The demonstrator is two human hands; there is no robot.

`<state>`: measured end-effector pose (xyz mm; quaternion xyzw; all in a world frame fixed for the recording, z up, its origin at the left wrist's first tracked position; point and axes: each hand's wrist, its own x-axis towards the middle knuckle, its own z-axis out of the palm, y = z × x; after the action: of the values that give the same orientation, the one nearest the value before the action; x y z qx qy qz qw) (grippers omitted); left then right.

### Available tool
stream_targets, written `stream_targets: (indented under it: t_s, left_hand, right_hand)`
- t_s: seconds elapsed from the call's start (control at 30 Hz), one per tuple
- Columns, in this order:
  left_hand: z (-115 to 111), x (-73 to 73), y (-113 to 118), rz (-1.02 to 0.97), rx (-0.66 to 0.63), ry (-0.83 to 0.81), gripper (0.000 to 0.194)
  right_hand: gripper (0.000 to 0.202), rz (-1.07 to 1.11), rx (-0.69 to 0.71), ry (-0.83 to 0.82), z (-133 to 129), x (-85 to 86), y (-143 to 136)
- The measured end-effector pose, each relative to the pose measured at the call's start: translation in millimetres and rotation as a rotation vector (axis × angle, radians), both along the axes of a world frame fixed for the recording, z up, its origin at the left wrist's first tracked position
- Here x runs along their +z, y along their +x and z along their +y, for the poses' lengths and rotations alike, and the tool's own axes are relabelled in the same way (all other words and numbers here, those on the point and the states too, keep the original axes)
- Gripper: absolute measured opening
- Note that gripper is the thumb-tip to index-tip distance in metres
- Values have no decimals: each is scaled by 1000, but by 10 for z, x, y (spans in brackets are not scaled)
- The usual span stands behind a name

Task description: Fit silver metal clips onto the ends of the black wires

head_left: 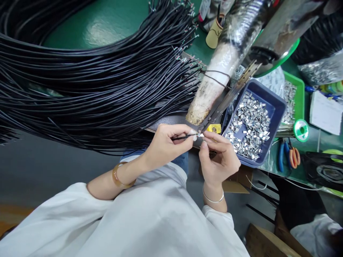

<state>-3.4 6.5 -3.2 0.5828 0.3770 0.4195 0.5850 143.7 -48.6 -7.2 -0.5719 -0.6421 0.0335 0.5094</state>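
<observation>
My left hand (167, 144) pinches a thin black cable (180, 137) near its end, at the table's front edge. A small shiny metal piece (200, 135) sits at the cable's tip, between both hands. The fingertips of my right hand (218, 155) close on that metal piece from the right. Just beyond the fingers are the lower end of a plastic-wrapped white tube (205, 96) and a long metal bar (227, 98). A large bundle of black cables (107, 78) with bared coloured wire ends lies to the left.
A blue tray (277, 103) of small metal pieces stands right of my hands, with a green tray (300, 92) behind. Farther right are a solder spool (301, 130), blue-handled pliers (281, 157), orange-handled pliers (294, 157) and white paper (325, 113). A person's sleeve (316, 232) shows lower right.
</observation>
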Motion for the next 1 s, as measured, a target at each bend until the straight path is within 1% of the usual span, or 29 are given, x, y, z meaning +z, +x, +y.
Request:
stream_targets:
  t_s: [0.1,0.2,0.27,0.37,0.43,0.47,0.53,0.57,0.6,0.67,0.73,0.8,0.87,1.0]
  left_hand:
    - [-26,20,0,-27,-47,-44,13]
    - [-58,32,-14,-52,-111,-81,14]
    - [-81,26,-30,-25,-113,-41,14]
    - [-111,14,-56,66,-57,102,12]
    - [-122,16,-74,103,-31,156,11]
    - [-125,21,-82,93,-41,144,11]
    - [-126,32,-95,15,-112,46,13]
    - [-126,37,-98,-39,-154,-21,13]
    - [-126,39,-100,-88,-183,-84,14]
    - [-124,36,-97,-150,-185,-165,14]
    - [-121,27,-87,-177,-143,-184,13]
    - [-113,18,-74,-198,-118,-187,13]
    - [-101,16,-56,-205,-96,-197,14]
    - [-75,30,-6,-190,-58,-214,13]
  right_hand:
    - [18,-39,-33,66,-27,50,41]
    - [22,-186,-92,103,-73,139,62]
    - [22,-274,-100,55,-104,185,43]
    - [16,-316,-71,-44,-133,197,-14]
    - [12,-223,-41,-144,-140,168,-44]
    - [10,-135,-13,-208,-141,149,-52]
    - [4,61,45,-303,-136,114,-49]
    - [3,143,51,-305,-131,102,-39]
    - [3,197,30,-263,-125,94,-26]
    - [5,231,-56,-68,-111,91,4]
    - [14,217,-116,137,-95,93,26]
    - [23,176,-130,251,-80,88,30]
    - [25,116,-117,251,-69,69,17]
    - [21,-113,-62,156,-52,19,-17]
